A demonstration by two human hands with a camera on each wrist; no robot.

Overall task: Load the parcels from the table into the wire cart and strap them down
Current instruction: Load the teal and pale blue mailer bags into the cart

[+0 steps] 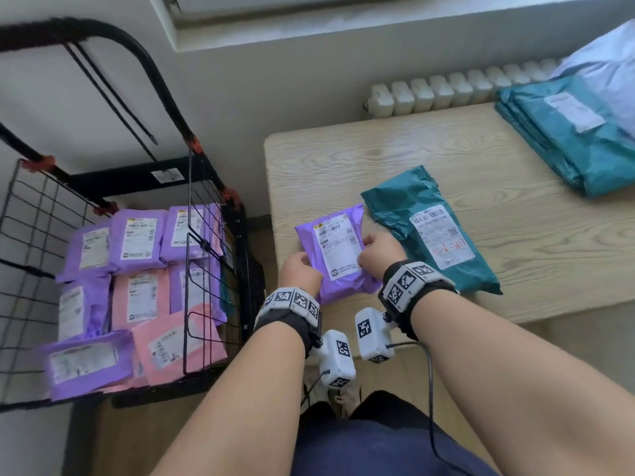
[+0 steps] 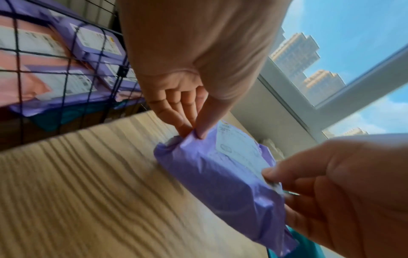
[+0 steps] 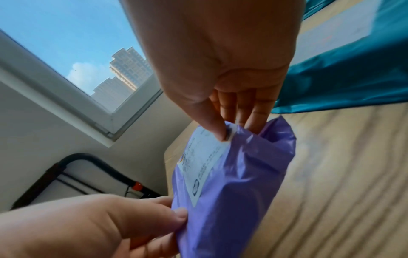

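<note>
- The purple parcel (image 1: 338, 250) lies on the wooden table (image 1: 446, 159), near the table's left edge, which is the side next to the wire cart (image 1: 213, 269).
- Just right of the purple parcel lies a teal parcel (image 1: 429, 231), their edges touching or nearly so; beyond both, bare tabletop runs back to a teal stack (image 1: 567, 132) at the far right corner.
- The cart, left of the parcel, holds purple and pink parcels (image 1: 137, 290); its top is open.
- The left hand (image 1: 298, 269) pinches the parcel's left edge, thumb (image 2: 206, 125) on top, fingers beneath.
- The right hand (image 1: 379, 254) pinches the right edge, thumb (image 3: 214, 125) on the label.
</note>
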